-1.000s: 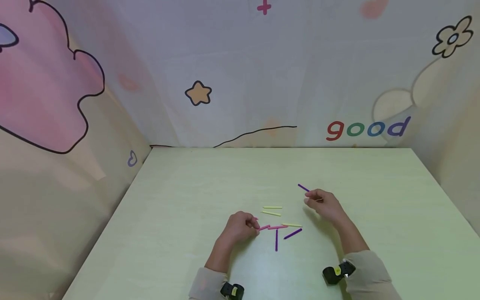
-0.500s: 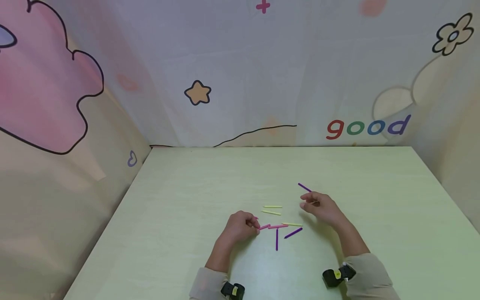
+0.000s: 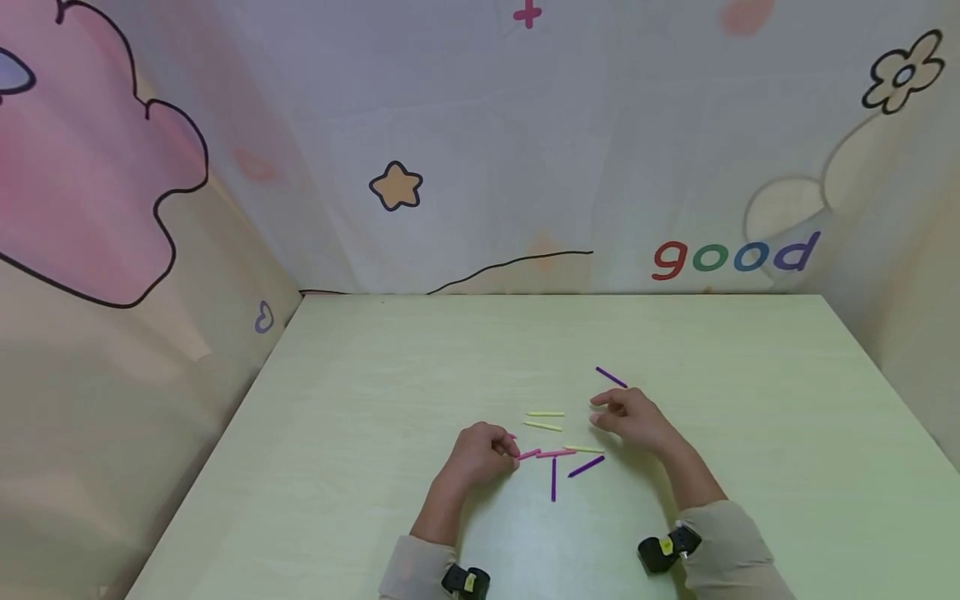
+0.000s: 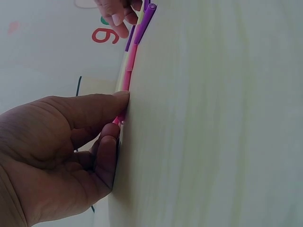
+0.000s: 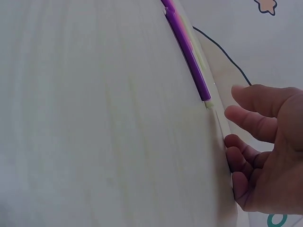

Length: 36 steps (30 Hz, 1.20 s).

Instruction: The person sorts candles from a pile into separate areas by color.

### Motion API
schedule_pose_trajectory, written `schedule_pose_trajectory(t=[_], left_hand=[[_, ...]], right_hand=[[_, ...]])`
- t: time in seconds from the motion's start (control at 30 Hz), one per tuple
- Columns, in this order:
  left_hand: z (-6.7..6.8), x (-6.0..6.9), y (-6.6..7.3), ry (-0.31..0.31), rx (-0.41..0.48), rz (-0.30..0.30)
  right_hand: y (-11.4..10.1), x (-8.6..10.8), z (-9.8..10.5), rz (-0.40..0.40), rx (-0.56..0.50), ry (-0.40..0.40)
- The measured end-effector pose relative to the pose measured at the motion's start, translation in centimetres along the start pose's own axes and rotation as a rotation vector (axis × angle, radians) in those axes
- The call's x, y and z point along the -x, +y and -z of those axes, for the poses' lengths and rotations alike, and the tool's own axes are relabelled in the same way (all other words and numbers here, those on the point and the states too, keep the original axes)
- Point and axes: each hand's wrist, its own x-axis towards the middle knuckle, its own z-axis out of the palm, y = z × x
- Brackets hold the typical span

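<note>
My left hand (image 3: 482,454) is at the left end of a row of thin sticks; its thumb and forefinger pinch a pink stick (image 3: 529,454), partly hidden by them. A second pink stick (image 3: 556,454) continues the row, and the tip of another pink piece (image 3: 512,436) shows beside my fingers. My right hand (image 3: 630,417) hovers over the table with thumb and forefinger apart, nothing visible between them in the right wrist view. A purple stick (image 3: 611,377) lies just beyond it. A slanting purple stick (image 3: 587,467) lies nearer me.
Two yellow sticks (image 3: 545,414) lie behind the row. Another yellow stick (image 3: 585,450) touches or nearly touches the row's right end. An upright-pointing purple stick (image 3: 553,481) lies below the row. A printed cloth (image 3: 480,167) backs the pale table (image 3: 375,358).
My right hand has moved left and slightly toward me, uncovering more of the far purple stick. My left hand and the sticks on the table have stayed in place.
</note>
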Motion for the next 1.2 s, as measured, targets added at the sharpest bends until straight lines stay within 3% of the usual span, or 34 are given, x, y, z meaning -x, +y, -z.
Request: schedule_pose_trajectory(t=[0.23, 0.77, 1.2], left_hand=[[-0.1, 0.0, 0.1, 0.000, 0.005, 0.003], [-0.3, 0.1, 0.1, 0.023, -0.034, 0.004], [-0.1, 0.2, 0.2, 0.018, -0.026, -0.005]], right_hand=[[-0.1, 0.0, -0.3, 0.060, 0.060, 0.011], [-0.7, 0.0, -0.8, -0.096, 0.104, -0.009], [-1.0, -0.5, -1.4, -0.058, 0.071, -0.045]])
